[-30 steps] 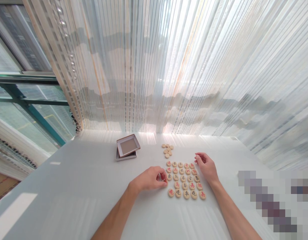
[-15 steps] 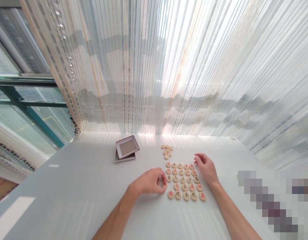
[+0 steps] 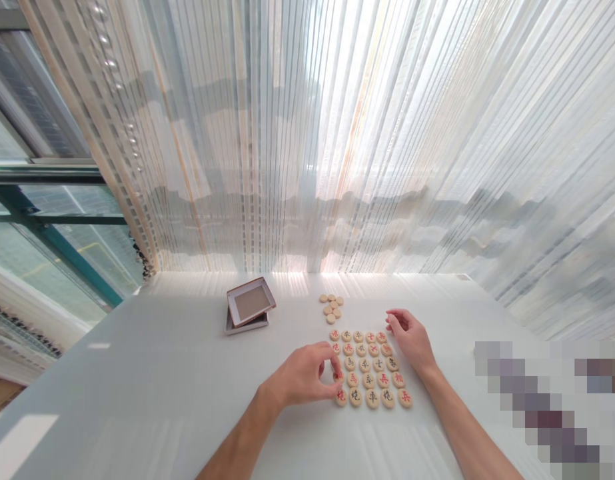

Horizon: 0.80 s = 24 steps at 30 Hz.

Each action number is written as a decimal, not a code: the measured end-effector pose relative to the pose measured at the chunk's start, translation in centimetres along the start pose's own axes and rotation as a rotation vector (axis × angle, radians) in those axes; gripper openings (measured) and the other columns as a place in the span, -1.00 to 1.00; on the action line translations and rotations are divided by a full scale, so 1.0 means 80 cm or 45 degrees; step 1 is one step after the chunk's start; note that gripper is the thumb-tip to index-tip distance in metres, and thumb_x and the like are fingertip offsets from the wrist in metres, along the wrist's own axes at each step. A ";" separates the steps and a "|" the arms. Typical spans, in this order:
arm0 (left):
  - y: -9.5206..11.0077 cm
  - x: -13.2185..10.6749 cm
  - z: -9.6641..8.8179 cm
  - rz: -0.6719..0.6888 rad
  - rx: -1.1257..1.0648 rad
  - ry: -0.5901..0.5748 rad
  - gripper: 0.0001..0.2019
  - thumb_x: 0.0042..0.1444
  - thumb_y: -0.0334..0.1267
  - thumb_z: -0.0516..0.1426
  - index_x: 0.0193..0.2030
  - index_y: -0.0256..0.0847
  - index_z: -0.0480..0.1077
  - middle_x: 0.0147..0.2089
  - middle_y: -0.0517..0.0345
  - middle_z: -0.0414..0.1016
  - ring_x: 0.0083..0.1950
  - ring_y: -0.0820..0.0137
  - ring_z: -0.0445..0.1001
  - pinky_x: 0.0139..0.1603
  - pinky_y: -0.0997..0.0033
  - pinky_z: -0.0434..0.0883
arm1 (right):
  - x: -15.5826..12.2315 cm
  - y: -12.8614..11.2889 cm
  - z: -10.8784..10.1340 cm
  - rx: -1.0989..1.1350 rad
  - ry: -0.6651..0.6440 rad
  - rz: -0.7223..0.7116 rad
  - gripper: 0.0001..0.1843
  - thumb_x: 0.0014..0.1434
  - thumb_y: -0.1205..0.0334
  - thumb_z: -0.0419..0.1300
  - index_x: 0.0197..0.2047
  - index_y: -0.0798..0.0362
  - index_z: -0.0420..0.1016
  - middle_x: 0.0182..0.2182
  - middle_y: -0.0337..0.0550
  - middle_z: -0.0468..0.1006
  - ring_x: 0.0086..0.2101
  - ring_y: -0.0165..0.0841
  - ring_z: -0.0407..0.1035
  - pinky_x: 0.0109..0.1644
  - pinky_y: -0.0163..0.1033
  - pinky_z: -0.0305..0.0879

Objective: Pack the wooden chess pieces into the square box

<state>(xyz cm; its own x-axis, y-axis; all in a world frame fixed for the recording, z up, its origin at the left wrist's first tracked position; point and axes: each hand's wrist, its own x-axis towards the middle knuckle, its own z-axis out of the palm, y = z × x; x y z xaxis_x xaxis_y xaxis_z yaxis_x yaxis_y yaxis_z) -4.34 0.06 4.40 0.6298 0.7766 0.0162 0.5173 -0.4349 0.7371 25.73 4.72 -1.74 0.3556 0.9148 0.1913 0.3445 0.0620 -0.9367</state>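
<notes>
Round wooden Chinese chess pieces with red or black characters lie face up in rows on the white table. At the left edge of these rows, my left hand pinches one red-marked Chinese chess piece between thumb and fingers, in the second row from the front. Its fingers partly cover the piece and hide the one behind it. Beyond the far right corner of the rows is my right hand, its fingers curled together near a red piece. Whether those fingers hold anything is hidden.
Several blank-side-up pieces lie in a loose cluster behind the rows. Farther left, a shallow box has its lid resting askew on top. A sheer striped curtain hangs along the table's far edge.
My left hand has moved right, bringing the red piece from outside the rows into the gap at the left of the second row. The right hand stays almost where it was.
</notes>
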 end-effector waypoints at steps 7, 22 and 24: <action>-0.001 -0.004 -0.002 -0.038 0.122 -0.052 -0.89 -0.01 -0.29 0.21 -0.29 -0.08 0.48 -0.17 0.30 0.51 -0.39 0.51 0.35 -0.30 0.54 0.31 | 0.000 0.000 -0.001 -0.007 -0.010 -0.001 -0.68 0.18 -0.04 0.20 -0.14 0.02 0.52 -0.33 -0.14 0.62 -0.36 -0.24 0.54 -0.18 -0.15 0.45; -0.011 -0.005 -0.005 -0.103 0.173 -0.090 -0.87 -0.01 -0.31 0.21 -0.27 -0.10 0.45 -0.17 0.27 0.54 -0.24 0.41 0.45 -0.24 0.49 0.32 | -0.002 -0.004 -0.001 -0.004 -0.004 -0.002 -0.66 0.16 -0.06 0.20 -0.16 0.02 0.53 -0.34 -0.14 0.63 -0.37 -0.25 0.54 -0.21 -0.16 0.45; -0.010 -0.004 -0.004 -0.105 0.171 -0.083 -0.86 -0.01 -0.32 0.20 -0.26 -0.10 0.46 -0.16 0.27 0.55 -0.24 0.41 0.45 -0.26 0.49 0.31 | -0.002 -0.005 -0.001 -0.001 -0.005 -0.003 -0.65 0.16 -0.07 0.21 -0.17 0.02 0.53 -0.34 -0.13 0.63 -0.37 -0.24 0.54 -0.21 -0.16 0.45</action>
<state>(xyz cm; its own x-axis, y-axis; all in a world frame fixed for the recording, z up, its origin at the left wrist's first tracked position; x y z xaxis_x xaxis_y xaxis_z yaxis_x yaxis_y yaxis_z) -5.15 0.32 4.01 0.6160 0.7829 -0.0877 0.6387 -0.4311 0.6374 25.60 4.57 -1.39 0.3512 0.9164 0.1921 0.3460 0.0637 -0.9361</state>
